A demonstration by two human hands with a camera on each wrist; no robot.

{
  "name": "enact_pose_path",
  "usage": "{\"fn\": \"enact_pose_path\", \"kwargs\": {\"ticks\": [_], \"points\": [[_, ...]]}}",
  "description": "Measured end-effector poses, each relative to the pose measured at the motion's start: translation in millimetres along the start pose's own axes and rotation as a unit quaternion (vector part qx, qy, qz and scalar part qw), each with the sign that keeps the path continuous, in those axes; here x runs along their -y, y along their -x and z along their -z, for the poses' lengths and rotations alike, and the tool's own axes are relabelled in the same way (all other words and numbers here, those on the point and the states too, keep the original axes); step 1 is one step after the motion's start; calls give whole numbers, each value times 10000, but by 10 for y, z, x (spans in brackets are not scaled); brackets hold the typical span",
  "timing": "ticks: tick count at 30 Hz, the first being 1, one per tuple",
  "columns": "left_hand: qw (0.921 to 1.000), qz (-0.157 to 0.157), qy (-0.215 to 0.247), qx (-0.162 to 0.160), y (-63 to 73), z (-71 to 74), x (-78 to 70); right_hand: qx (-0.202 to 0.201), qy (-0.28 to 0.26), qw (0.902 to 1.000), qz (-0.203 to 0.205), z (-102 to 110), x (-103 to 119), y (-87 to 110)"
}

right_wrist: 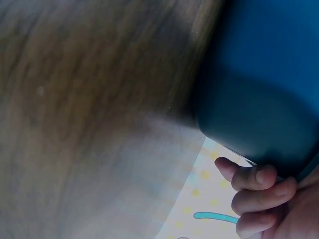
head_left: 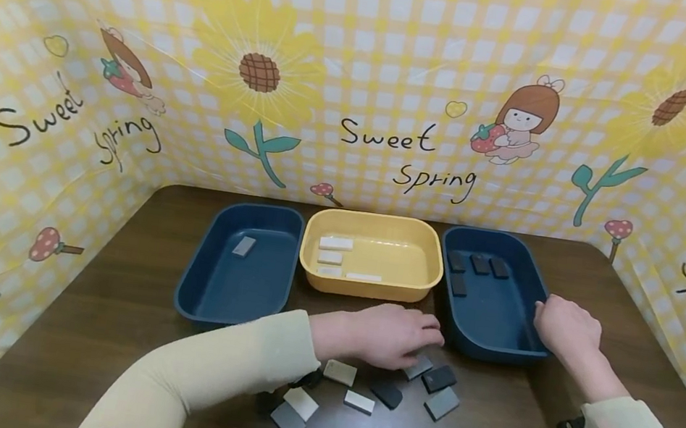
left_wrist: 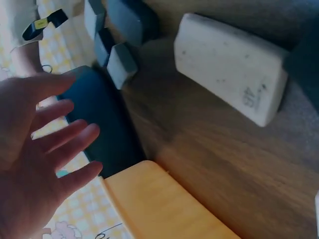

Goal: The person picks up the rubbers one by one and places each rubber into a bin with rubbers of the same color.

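Taking the charcoal block (head_left: 386, 395) in the middle of the scatter as the dial's centre in the head view, the left hand (head_left: 394, 336) hangs at 12 o'clock, its fingers loosely bent, spread apart and holding nothing. Its fingertips are near a small grey block (head_left: 419, 367) between 1 and 2; whether they touch it I cannot tell. A black block (head_left: 440, 379) lies at 2, a slate block (head_left: 442, 403) at 3, a slim white block (head_left: 359, 402) at 8, and a beige block (head_left: 340, 372) between 9 and 10. Farther out, a cream block (head_left: 300, 403) lies between 8 and 9, just beside a flat grey block (head_left: 288, 421) at 8 (the left wrist view shows one pale block marked 4B). The right hand (head_left: 567, 324), at 2, is at the outer edge of the right blue bin (head_left: 500, 316), fingers curled; whether they grip the rim I cannot tell. That bin, between 1 and 2, contains four dark blocks (head_left: 479, 264). The yellow bin (head_left: 365, 289), between 11 and 12, has four white blocks (head_left: 336, 244); the left blue bin (head_left: 220, 292), at 10, contains one lone grey block (head_left: 243, 246). All three bins stand on a brown table (head_left: 107, 298) before a yellow checked cloth (head_left: 393, 45).
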State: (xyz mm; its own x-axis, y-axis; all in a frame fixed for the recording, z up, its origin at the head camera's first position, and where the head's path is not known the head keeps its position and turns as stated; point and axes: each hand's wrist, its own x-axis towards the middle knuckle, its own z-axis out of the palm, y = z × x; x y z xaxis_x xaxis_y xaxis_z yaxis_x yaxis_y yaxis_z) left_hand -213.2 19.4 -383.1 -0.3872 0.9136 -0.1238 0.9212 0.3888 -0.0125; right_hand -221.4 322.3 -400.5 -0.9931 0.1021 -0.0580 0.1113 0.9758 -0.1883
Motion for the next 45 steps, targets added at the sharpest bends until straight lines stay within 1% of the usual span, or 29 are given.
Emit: {"fn": "enact_pose_path", "kwargs": {"ticks": [3, 4, 7, 9, 16, 22, 28, 32, 35, 37, 39, 42, 45], "points": [[9986, -19, 220, 472, -31, -41, -5, 26, -5, 10000, -30, -4, 8, -4], [9980, -24, 271, 571, -39, -53, -7, 37, -3, 10000, -33, -4, 11, -5], [9960, -69, 421, 789, -66, -91, -15, 57, 16, 10000, -39, -8, 22, -6], [9953, -125, 420, 864, -80, -116, -21, 58, 21, 10000, -35, -12, 27, -4], [9954, -183, 251, 910, -114, -188, -23, 28, -12, 10000, 24, -23, 31, 8], [9961, -172, 177, 845, -135, -203, -7, 40, -6, 10000, -14, -29, 15, -4], [9961, -255, 86, 836, -146, -201, -9, 80, -48, 10000, -34, -24, 1, -4], [9967, -256, 14, 768, -126, -190, 8, 150, -64, 9998, -66, -6, -3, 2], [9980, -255, -141, 569, -82, -166, 39, 233, -87, 9996, -120, 13, -18, -1], [9985, -252, -294, 379, -28, -128, 62, 307, -105, 9994, -156, 27, -37, -9], [9984, -237, -490, 165, 53, -75, 84, 371, -100, 9991, -172, 45, -54, -20], [9980, -115, -608, -121, 231, 16, 120, 403, -73, 9990, -155, 78, -63, -35], [9979, 89, -514, -391, 446, 90, 168, 179, 7, 9998, -98, 114, -42, -28]]}}
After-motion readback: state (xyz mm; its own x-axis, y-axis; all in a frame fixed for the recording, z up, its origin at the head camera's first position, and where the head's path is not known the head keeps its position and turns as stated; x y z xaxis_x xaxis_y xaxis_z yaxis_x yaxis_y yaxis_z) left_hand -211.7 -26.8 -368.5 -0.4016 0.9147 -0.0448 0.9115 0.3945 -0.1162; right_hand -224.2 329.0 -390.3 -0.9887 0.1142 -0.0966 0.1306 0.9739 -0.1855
